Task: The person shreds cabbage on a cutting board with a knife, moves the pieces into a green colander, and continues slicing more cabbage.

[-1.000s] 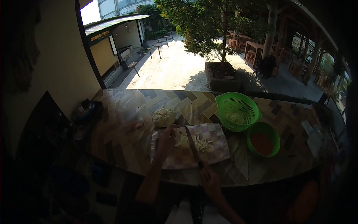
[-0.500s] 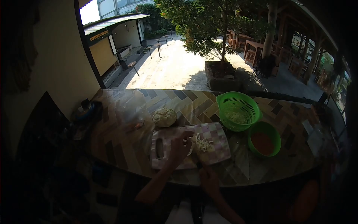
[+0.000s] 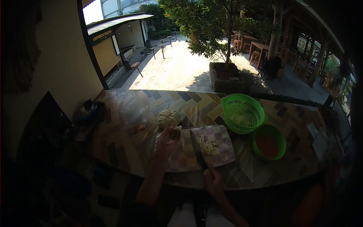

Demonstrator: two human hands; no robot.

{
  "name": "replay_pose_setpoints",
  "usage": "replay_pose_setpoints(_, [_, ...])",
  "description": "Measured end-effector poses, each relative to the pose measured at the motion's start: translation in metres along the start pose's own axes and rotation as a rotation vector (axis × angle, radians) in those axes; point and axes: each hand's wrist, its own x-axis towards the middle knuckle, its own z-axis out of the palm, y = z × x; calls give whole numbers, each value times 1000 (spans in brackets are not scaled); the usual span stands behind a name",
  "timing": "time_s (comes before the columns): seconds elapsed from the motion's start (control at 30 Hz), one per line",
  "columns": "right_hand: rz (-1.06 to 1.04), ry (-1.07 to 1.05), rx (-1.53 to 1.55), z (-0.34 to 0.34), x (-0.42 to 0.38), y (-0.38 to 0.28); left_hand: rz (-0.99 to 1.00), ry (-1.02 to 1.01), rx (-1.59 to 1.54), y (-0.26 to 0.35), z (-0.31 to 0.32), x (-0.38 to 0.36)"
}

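Note:
My right hand (image 3: 213,181) is closed round the dark handle of a knife (image 3: 195,146), whose blade lies over the chequered cutting board (image 3: 224,158) and points away from me. My left hand (image 3: 169,137) is at the board's far left part, just in front of a pale cabbage head (image 3: 168,118). Its fingers are closed on a small whitish piece of cabbage (image 3: 177,128), partly hidden by them. Thin cabbage shreds (image 3: 207,145) lie in a small pile to the right of the blade.
Beyond the board's right corner stands a green colander (image 3: 226,104) with pale shreds inside. Close by is a green bowl (image 3: 281,145) with orange contents. A clear plastic bag (image 3: 134,108) lies at the left on the wood-patterned table (image 3: 121,151).
My left hand has moved left and away from me, off the knife area towards the cabbage head. The knife blade now shows fully, left of the shreds; my right hand has shifted slightly.

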Motion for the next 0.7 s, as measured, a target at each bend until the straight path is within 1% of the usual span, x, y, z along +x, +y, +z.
replay_pose_setpoints(0.1, [83,-43,37,-4,3,-10,291,-106,248,4,27,-7])
replay_pose_setpoints(0.2, [210,-73,106,-2,2,-9,590,-248,970,-7,63,-25])
replay_pose_setpoints(0.23, [255,-78,133,-1,2,-7,644,-296,1205,-14,65,-27])
replay_pose_setpoints(0.3, [254,-87,133,-3,2,-12,738,-390,1677,-27,65,-29])
replay_pose_setpoints(0.33, [254,-94,134,-5,1,-15,763,-443,1684,-33,62,-29])
replay_pose_setpoints(0.4, [360,-126,155,-11,2,-27,813,-551,1695,-44,56,-29])
replay_pose_setpoints(0.43, [414,-140,165,-13,3,-30,765,-496,1627,-48,54,-29])
replay_pose_setpoints(0.5, [307,-118,122,-10,3,-23,668,-394,1489,-56,53,-29])
replay_pose_setpoints(0.53, [254,-108,101,-8,3,-20,655,-351,1522,-55,53,-30])
replay_pose_setpoints(0.6, [214,-111,59,-4,2,-19,627,-261,1588,-50,52,-31])
replay_pose_setpoints(0.7, [190,-128,82,3,3,-30,391,-306,1339,-40,39,-25])
